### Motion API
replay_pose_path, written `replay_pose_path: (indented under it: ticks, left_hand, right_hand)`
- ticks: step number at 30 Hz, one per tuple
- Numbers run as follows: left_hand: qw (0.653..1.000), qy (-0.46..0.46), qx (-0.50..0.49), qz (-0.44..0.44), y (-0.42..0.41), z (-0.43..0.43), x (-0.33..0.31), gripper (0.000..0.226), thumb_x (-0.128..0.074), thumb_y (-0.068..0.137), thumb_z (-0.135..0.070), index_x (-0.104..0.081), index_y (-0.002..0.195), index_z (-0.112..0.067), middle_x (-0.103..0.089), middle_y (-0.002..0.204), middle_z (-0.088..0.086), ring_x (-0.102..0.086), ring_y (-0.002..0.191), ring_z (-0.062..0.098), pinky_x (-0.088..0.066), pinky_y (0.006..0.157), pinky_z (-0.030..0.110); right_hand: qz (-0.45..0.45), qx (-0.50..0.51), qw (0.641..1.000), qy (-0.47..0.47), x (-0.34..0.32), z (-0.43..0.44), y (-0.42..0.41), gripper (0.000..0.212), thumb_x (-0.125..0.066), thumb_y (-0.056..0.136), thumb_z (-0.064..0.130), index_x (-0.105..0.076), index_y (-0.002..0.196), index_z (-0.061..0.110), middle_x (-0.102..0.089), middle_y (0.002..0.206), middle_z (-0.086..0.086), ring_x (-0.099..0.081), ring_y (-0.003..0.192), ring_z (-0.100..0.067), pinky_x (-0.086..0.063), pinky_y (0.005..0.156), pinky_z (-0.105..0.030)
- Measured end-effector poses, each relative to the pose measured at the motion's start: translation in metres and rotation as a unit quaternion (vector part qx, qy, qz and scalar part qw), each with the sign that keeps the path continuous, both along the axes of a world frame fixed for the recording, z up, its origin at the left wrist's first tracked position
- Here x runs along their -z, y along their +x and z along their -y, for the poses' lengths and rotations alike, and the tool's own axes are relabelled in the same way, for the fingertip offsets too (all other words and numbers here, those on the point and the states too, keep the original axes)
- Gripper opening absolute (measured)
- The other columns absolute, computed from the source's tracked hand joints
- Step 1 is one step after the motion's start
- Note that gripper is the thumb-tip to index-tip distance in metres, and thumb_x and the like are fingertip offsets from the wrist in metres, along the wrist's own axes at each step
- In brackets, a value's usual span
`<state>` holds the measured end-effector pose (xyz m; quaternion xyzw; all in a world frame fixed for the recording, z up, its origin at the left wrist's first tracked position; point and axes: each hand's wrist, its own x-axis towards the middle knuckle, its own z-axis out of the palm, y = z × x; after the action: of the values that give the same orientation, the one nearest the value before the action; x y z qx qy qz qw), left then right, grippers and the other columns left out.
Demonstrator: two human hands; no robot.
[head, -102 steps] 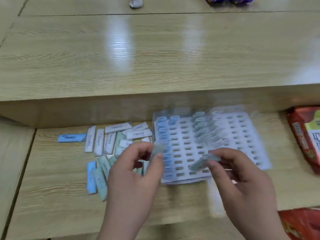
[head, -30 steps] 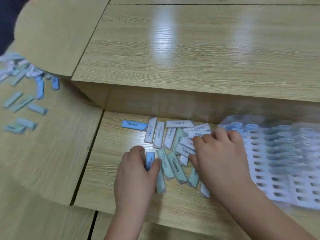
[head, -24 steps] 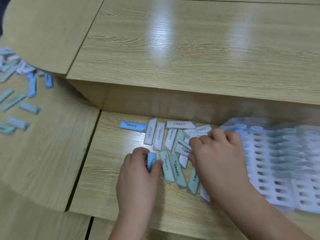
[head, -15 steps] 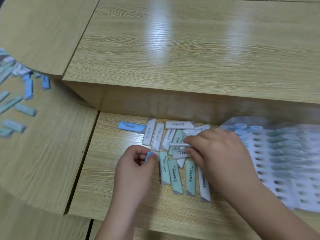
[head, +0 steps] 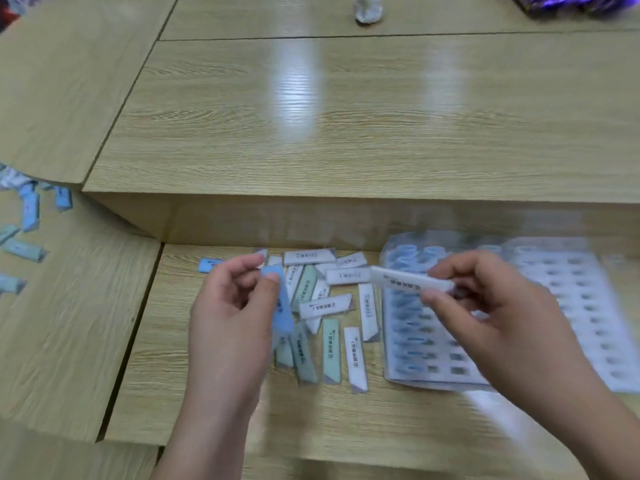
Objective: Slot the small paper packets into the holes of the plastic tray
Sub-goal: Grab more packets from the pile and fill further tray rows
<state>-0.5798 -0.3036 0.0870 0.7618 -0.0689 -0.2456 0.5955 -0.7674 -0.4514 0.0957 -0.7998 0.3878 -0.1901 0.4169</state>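
Carry step, I'd say: left hand [head: 232,317] pinches slim blue paper packet [head: 282,306], right hand [head: 485,306] pinches white printed packet [head: 408,283] over white holed plastic tray [head: 585,306]. Next: align each end-on with a free hole.

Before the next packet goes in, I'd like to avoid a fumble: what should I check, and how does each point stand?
1. Packet in the left hand: ok, it pinches a blue packet.
2. Packet in the right hand: ok, it pinches a white packet.
3. Free holes in the plastic tray: ok, many on its right part are empty.
4. White packet seated at a hole: not ok, it is held in the air over the tray's left part.
5. Tray lying flat on the table: cannot tell, the picture is blurred there.
6. Supply at hand: ok, loose packets lie left of the tray.
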Motion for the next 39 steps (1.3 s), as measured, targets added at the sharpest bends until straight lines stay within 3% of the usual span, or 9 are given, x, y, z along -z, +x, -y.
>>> replay_pose_path:
  ticks: [4,8,10,14,18,23,29,35,39]
  left_hand:
    - [0.998,-0.019,0.055,0.01,-0.033,0.019,-0.018,0.027,-0.062,0.097,-0.014,-0.068,0.114,-0.033,-0.071,0.085,-0.018,-0.071,0.083,0.002,-0.059,0.073,0.022]
    - [0.991,-0.039,0.107,-0.069,-0.065,0.036,-0.019,0.025,-0.061,0.097,-0.01,-0.073,0.11,-0.026,-0.075,0.092,-0.013,-0.075,0.09,0.011,-0.06,0.077,0.024]
    - [0.987,-0.035,0.126,-0.093,-0.077,0.042,-0.017,0.024,-0.059,0.098,-0.012,-0.075,0.105,-0.029,-0.075,0.093,-0.013,-0.075,0.091,0.013,-0.058,0.083,0.027]
    - [0.988,-0.033,0.118,-0.096,-0.094,0.053,-0.014,0.024,-0.061,0.097,-0.011,-0.077,0.091,-0.028,-0.076,0.093,-0.004,-0.074,0.093,0.015,-0.055,0.087,0.034]
    - [0.991,-0.032,0.088,-0.091,-0.101,0.059,-0.012,0.021,-0.065,0.094,-0.015,-0.078,0.091,-0.031,-0.075,0.085,-0.003,-0.069,0.084,0.012,-0.053,0.08,0.032]
    - [0.988,-0.056,0.091,-0.114,-0.105,0.067,-0.014,0.011,-0.065,0.092,-0.004,-0.064,0.102,-0.007,-0.077,0.088,0.006,-0.075,0.089,0.021,-0.054,0.079,0.031]
    - [0.986,-0.043,0.146,-0.063,-0.102,0.078,-0.02,0.046,-0.061,0.093,0.001,-0.056,0.123,-0.034,-0.07,0.107,0.007,-0.076,0.088,0.025,-0.059,0.083,0.041]
    - [0.987,-0.047,0.151,0.028,-0.101,0.09,-0.017,0.024,-0.062,0.093,-0.004,-0.074,0.092,-0.024,-0.076,0.089,-0.002,-0.073,0.083,0.013,-0.058,0.068,0.022]
    - [0.982,-0.002,0.168,0.087,-0.108,0.096,-0.011,0.016,-0.068,0.09,-0.023,-0.075,0.091,-0.038,-0.074,0.086,-0.003,-0.067,0.079,0.029,-0.058,0.069,0.038]
  right_hand:
    - [0.057,0.066,0.995,0.043,-0.003,0.014,-0.037,0.024,-0.076,0.081,0.021,-0.069,0.09,0.042,-0.066,0.078,0.013,-0.063,0.07,-0.01,-0.046,0.054,-0.009]
    - [0.09,0.094,0.99,0.06,-0.002,0.022,-0.063,0.021,-0.068,0.085,0.027,-0.07,0.099,0.043,-0.063,0.08,0.006,-0.064,0.076,-0.018,-0.052,0.069,-0.019]
    - [0.096,0.098,0.988,0.07,0.001,0.024,-0.071,0.025,-0.064,0.086,0.032,-0.069,0.105,0.048,-0.063,0.082,0.01,-0.065,0.08,-0.018,-0.052,0.072,-0.019]
    - [0.082,0.074,0.992,0.054,0.006,0.028,-0.078,0.031,-0.065,0.091,0.016,-0.071,0.1,0.045,-0.063,0.088,0.017,-0.063,0.083,-0.011,-0.045,0.072,-0.01]
    - [0.082,0.034,0.995,0.055,0.005,0.03,-0.077,0.019,-0.06,0.089,0.034,-0.07,0.102,0.044,-0.061,0.089,0.014,-0.059,0.083,-0.014,-0.043,0.071,-0.01]
    - [0.079,0.005,0.996,0.035,0.003,0.041,-0.077,0.027,-0.056,0.086,0.039,-0.068,0.109,0.043,-0.06,0.093,0.018,-0.061,0.087,-0.008,-0.043,0.073,-0.007]
    - [0.093,0.027,0.995,-0.006,-0.002,0.063,-0.085,0.021,-0.062,0.08,0.039,-0.066,0.099,0.047,-0.065,0.095,0.025,-0.064,0.086,-0.004,-0.048,0.067,-0.008]
    - [0.086,0.057,0.99,-0.097,-0.009,0.09,-0.109,0.027,-0.069,0.084,0.024,-0.063,0.1,0.046,-0.068,0.095,0.02,-0.066,0.086,-0.001,-0.05,0.071,-0.008]
    - [0.071,0.045,0.988,-0.129,0.001,0.092,-0.123,0.026,-0.07,0.087,0.017,-0.065,0.102,0.038,-0.067,0.095,0.023,-0.064,0.087,0.002,-0.045,0.074,-0.004]
